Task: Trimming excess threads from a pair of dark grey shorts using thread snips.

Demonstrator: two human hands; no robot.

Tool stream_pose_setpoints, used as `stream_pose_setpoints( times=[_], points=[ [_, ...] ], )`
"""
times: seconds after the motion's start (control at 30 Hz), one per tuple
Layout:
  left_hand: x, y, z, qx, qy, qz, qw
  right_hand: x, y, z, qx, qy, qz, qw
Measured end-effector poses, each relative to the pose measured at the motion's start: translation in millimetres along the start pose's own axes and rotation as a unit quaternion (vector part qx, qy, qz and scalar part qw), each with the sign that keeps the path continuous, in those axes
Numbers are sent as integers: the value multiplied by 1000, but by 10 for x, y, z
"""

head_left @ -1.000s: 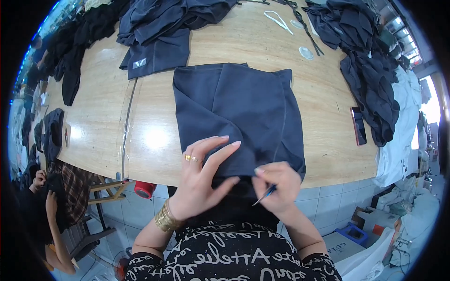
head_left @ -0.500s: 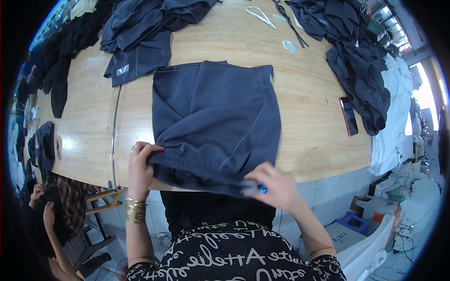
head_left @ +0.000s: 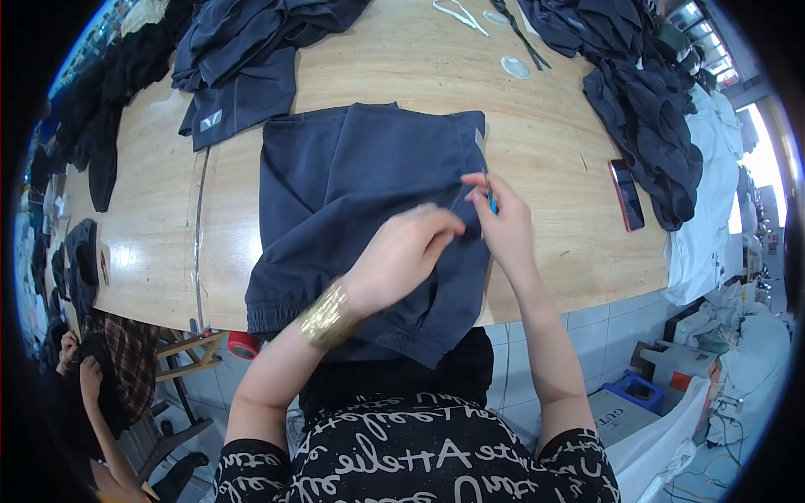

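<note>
A dark blue-grey pair of shorts (head_left: pixel 319 176) lies on the table, its gathered elastic waistband (head_left: pixel 277 317) hanging over the near edge. My left hand (head_left: pixel 402 251) is above the middle of it, with fingers bent together toward the right side seam; what they pinch, if anything, cannot be made out. Small blue-handled thread snips (head_left: pixel 492 203) are in my right hand (head_left: pixel 506 220), which is over the garment's right edge. The snips' tips point away from me, close to my fingertips. A light patch (head_left: pixel 480 137) shows at the garment's far right edge.
More dark garments (head_left: pixel 243 92) lie at the far left and a heap (head_left: pixel 641 126) at the right. A phone (head_left: pixel 625 194) rests beside that heap. Farther off are a white loop (head_left: pixel 461 15), a dark cord (head_left: pixel 524 38) and a round disc (head_left: pixel 516 67). Another person's hands (head_left: pixel 90 377) work at lower left.
My left hand has let go of the waistband and moved right across the garment. My right hand has moved up from the waistband to the right side with the snips. The near waistband has dropped lower.
</note>
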State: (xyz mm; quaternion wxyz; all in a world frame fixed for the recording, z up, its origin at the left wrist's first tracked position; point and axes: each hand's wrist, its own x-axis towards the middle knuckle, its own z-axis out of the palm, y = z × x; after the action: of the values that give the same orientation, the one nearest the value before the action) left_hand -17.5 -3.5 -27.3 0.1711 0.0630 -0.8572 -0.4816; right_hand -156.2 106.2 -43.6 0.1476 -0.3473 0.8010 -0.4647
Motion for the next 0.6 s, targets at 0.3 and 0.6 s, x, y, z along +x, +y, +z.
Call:
stream_pose_setpoints(
  times=[0.3, 0.6],
  points=[
    [667, -580, 324, 165, 6, 19, 986, 121, 497, 52, 36, 37, 108, 993],
    [664, -647, 393, 162, 16, 38, 986, 136, 536, -17, -47, 24, 32, 998]
  ],
)
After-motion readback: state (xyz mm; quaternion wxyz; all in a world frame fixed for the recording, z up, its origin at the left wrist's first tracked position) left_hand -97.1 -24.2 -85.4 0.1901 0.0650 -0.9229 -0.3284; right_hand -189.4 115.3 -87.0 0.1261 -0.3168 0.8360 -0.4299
